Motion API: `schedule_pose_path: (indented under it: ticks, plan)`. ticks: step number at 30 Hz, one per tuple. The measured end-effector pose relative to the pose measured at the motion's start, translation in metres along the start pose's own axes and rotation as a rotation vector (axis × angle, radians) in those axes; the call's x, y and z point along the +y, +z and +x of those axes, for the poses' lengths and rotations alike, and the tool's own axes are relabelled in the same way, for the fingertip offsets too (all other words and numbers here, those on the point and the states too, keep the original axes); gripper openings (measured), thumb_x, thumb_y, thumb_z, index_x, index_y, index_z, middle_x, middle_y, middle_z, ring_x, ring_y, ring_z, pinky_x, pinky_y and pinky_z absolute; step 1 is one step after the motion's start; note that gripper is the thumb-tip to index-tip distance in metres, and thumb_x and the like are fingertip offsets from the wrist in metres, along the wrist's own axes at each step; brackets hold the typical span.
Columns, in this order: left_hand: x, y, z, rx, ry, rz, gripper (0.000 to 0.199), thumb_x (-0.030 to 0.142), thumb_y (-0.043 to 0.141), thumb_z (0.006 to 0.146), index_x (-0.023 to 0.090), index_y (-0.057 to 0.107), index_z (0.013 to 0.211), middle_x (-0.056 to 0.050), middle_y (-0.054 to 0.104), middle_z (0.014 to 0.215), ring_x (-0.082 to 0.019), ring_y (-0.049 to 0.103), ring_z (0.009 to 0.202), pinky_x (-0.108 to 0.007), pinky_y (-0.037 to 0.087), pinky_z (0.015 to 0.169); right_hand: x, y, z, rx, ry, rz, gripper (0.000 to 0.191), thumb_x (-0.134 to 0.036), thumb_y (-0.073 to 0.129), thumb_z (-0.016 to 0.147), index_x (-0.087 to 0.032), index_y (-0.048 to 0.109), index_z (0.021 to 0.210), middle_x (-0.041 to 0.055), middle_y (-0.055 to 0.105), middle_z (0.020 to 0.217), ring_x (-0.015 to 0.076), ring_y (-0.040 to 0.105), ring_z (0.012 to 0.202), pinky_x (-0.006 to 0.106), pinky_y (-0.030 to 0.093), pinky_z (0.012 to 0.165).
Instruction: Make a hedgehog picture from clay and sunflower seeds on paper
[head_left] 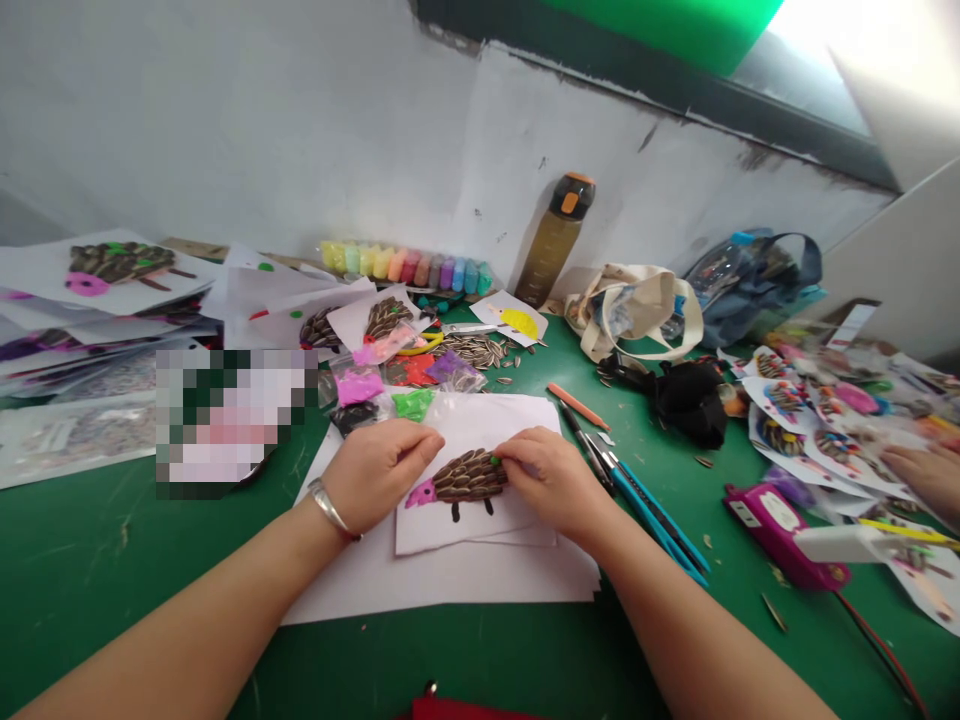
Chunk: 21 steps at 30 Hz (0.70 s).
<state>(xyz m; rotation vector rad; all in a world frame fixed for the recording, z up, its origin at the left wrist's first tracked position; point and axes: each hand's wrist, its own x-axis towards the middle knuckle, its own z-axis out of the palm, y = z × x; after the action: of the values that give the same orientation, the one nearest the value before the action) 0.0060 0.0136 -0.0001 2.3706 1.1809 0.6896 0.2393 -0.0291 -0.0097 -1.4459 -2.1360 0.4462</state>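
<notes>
A white card with a hedgehog picture (469, 476) lies before me on larger white paper (337, 585). Its body is made of striped sunflower seeds, with a pink clay head and dark legs. My right hand (551, 480) is closed in a pinch at the hedgehog's back, its fingertips on a small green clay piece (495, 461). To the left of the picture, my left hand (386, 470) has its fingers and thumb pressed together; anything between them is hidden. Just beyond are small bags of pink clay (357, 382), green clay (412, 404) and red clay (409, 370).
Stacked pictures (112, 290) stand at left. Loose sunflower seeds (476, 350), a clay colour set (405, 268) and a bottle (555, 240) are at the back. Blue-handled tools (656, 520) and a magenta device (784, 530) lie to the right, near another person's hand (926, 478).
</notes>
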Motion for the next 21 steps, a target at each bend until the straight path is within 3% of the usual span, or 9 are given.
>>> schedule_pose_path:
  ticks: [14, 21]
  plan:
    - [-0.0022, 0.001, -0.0012, -0.043, -0.009, -0.009, 0.033, 0.035, 0.042, 0.093, 0.019, 0.069, 0.083, -0.001, 0.071, 0.085, -0.015, 0.062, 0.077, -0.025, 0.044, 0.071, -0.0012, 0.0007, 0.0, -0.006, -0.008, 0.027, 0.02, -0.006, 0.055, 0.083, -0.019, 0.07, 0.087, 0.0046, 0.068, 0.085, 0.0184, 0.06, 0.084, 0.03, 0.047, 0.077]
    - [-0.0034, 0.0046, -0.002, -0.051, 0.05, 0.055, 0.03, 0.034, 0.042, 0.094, 0.02, 0.068, 0.088, -0.003, 0.071, 0.088, -0.017, 0.063, 0.081, -0.027, 0.045, 0.075, -0.0028, -0.001, -0.0019, -0.007, 0.016, -0.082, 0.02, -0.011, 0.053, 0.086, -0.02, 0.069, 0.095, 0.0052, 0.068, 0.085, 0.0196, 0.061, 0.081, 0.032, 0.046, 0.075]
